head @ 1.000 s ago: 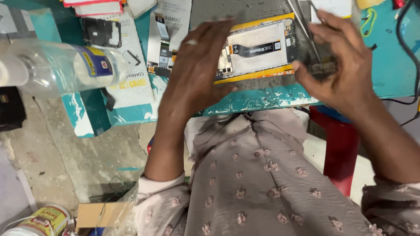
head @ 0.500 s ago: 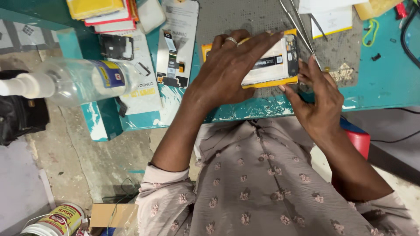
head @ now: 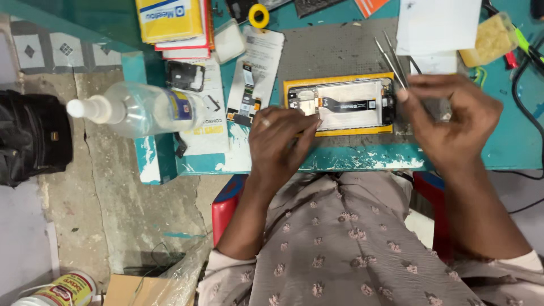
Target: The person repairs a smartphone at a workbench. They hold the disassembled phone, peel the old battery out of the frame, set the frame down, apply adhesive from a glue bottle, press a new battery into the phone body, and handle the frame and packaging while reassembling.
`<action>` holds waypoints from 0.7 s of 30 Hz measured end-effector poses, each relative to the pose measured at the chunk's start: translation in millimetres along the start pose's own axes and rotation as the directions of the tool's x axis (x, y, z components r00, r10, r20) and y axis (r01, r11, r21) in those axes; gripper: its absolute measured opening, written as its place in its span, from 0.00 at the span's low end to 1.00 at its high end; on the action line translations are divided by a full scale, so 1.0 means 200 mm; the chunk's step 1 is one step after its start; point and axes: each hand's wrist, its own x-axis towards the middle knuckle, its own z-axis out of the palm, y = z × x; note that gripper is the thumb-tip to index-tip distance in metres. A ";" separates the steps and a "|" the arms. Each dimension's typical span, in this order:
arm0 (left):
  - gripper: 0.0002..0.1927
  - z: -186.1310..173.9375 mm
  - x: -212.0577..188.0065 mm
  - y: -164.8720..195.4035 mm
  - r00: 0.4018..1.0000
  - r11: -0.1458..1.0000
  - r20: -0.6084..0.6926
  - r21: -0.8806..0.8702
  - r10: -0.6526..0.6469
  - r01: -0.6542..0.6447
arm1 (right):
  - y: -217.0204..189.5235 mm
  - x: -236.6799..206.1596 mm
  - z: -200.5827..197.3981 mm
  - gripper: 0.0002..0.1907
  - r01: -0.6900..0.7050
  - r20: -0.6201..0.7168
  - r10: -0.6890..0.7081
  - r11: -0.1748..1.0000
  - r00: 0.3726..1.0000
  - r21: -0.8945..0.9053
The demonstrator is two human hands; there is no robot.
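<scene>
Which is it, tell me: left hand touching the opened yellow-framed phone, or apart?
Touching. The head view shows the left hand fingertips resting on the phone's lower left edge, with no gap.
</scene>
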 end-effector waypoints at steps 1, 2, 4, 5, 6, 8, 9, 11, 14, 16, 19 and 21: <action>0.07 -0.03 -0.03 0.01 0.998 0.999 -0.053 0.007 -0.032 0.033 | 0.00 0.02 -0.01 0.05 -0.016 0.014 0.016 1.000 1.000 -0.001; 0.07 -0.05 -0.06 0.01 0.992 0.998 -0.108 0.013 -0.064 0.066 | 0.00 0.04 0.01 0.05 -0.051 0.013 0.051 0.998 0.999 0.031; 0.07 -0.09 -0.12 0.00 0.986 0.996 -0.147 0.031 -0.080 0.085 | 0.00 0.07 0.04 0.06 -0.142 0.002 0.143 0.982 0.990 0.128; 0.07 -0.11 -0.14 -0.01 0.983 0.995 -0.164 0.037 -0.087 0.094 | 0.01 0.07 0.06 0.06 -0.197 -0.005 0.202 0.961 0.979 0.192; 0.07 -0.12 -0.16 -0.03 0.981 0.993 -0.169 0.048 -0.098 0.107 | 0.02 0.06 0.08 0.07 -0.150 -0.024 0.156 0.976 0.988 0.159; 0.08 -0.14 -0.19 -0.05 0.977 0.989 -0.174 0.069 -0.121 0.135 | 0.07 0.00 0.09 0.07 -0.088 -0.070 0.098 0.988 0.993 0.128; 0.08 -0.15 -0.21 -0.07 0.977 0.989 -0.178 0.064 -0.121 0.134 | 0.10 -0.05 0.09 0.06 -0.073 -0.099 0.086 0.989 0.991 0.128; 0.07 -0.16 -0.23 -0.09 0.976 0.990 -0.182 0.055 -0.122 0.134 | 0.18 -0.17 0.08 0.05 -0.108 -0.179 0.140 0.978 0.974 0.177; 0.07 -0.16 -0.24 -0.11 0.977 0.988 -0.169 0.061 -0.133 0.145 | 0.29 -0.39 0.06 0.07 -0.164 -0.290 0.214 0.968 0.933 0.190; 0.07 -0.15 -0.23 -0.13 0.975 0.985 -0.169 0.065 -0.147 0.160 | 0.37 -0.51 0.06 0.09 -0.155 -0.331 0.221 0.964 0.917 0.215; 0.07 -0.11 -0.20 -0.15 0.974 0.984 -0.184 0.092 -0.132 0.150 | 0.45 -0.61 0.03 0.10 -0.081 -0.339 0.171 0.961 0.925 0.265; 0.07 -0.09 -0.19 -0.15 0.974 0.983 -0.189 0.112 -0.123 0.146 | 0.47 -0.64 0.02 0.10 -0.082 -0.335 0.174 0.959 0.926 0.272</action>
